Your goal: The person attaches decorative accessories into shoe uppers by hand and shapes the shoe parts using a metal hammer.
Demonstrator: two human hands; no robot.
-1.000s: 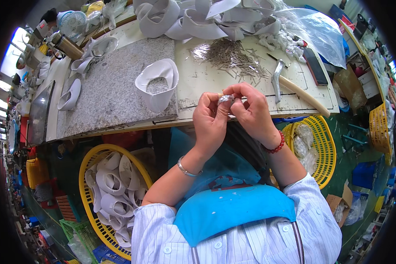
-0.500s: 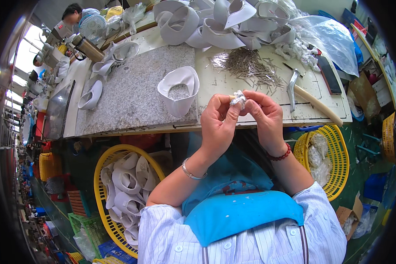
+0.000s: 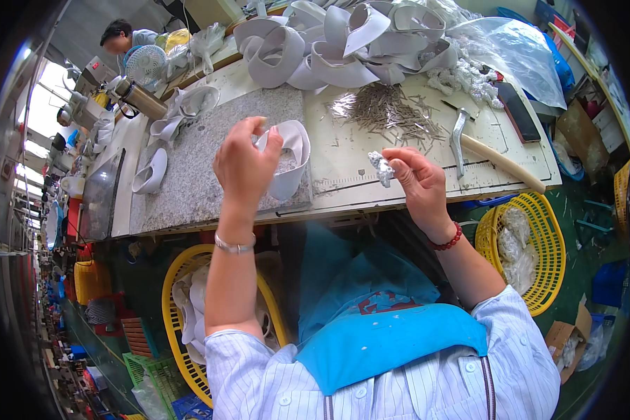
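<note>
Left fingers parted, right fingers pinched.

**Smooth, white, flared loop of sheet material is sitting on slab as small, crinkled, silvery-white lump is hovering nearby**

The loop is resting near the front right corner of a grey speckled slab, its opening facing up and its wall curving around the slab's surface. Its left side is partly disappearing behind the left hand; contact is remaining unclear. The lump, irregular and glinting, is tilting between the right hand's fingertips, well apart from the loop.
</note>
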